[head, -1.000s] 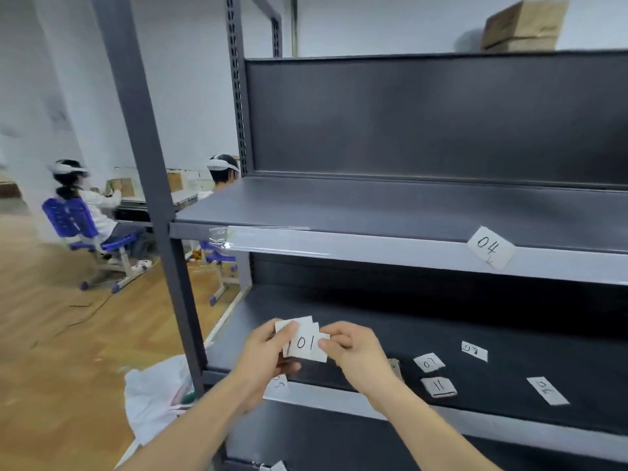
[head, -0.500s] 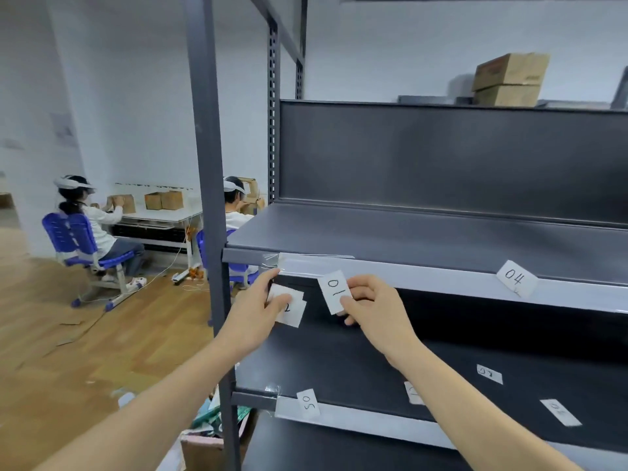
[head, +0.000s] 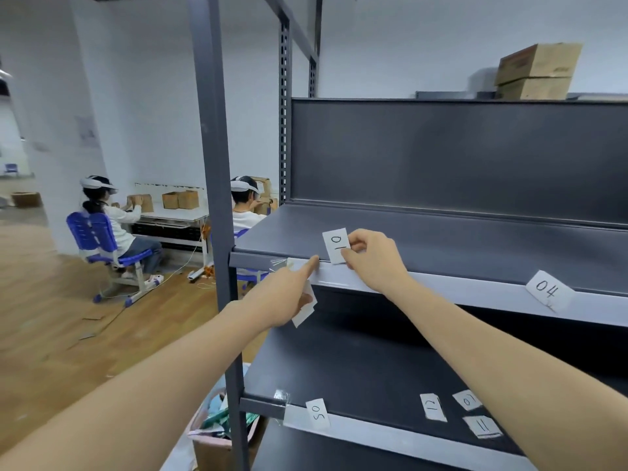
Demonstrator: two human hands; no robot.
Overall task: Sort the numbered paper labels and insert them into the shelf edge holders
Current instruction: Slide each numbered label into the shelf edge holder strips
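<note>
**Q:** First entry?
**A:** Label "01" point(head: 336, 245): upright, pinched by its right edge between the thumb and fingers of the right hand point(head: 372, 258). Its lower edge meets the top lip of the clear holder strip point(head: 441, 287) near the left end of the upper shelf point(head: 441, 239). It looks poised to slide in, lowest number leftmost.

**Q:** Second?
**A:** Left hand point(head: 289, 294): index finger straight, tip on the strip's lip just left of the label, probably prising it open. The other fingers curl round spare labels point(head: 306, 312), clamped to the palm for later.

**Q:** Already filed?
**A:** Label "04" point(head: 548, 291), tilted, sits well to the right in the same strip, the gap presumably left for 02 and 03. Label "05" point(head: 317, 413) is in the strip below.

**Q:** Unfiled?
**A:** Lying loose on the lower shelf point(head: 356, 368): label "07" point(head: 468, 400), label "11" point(head: 482, 427), and one more I cannot read.
</note>
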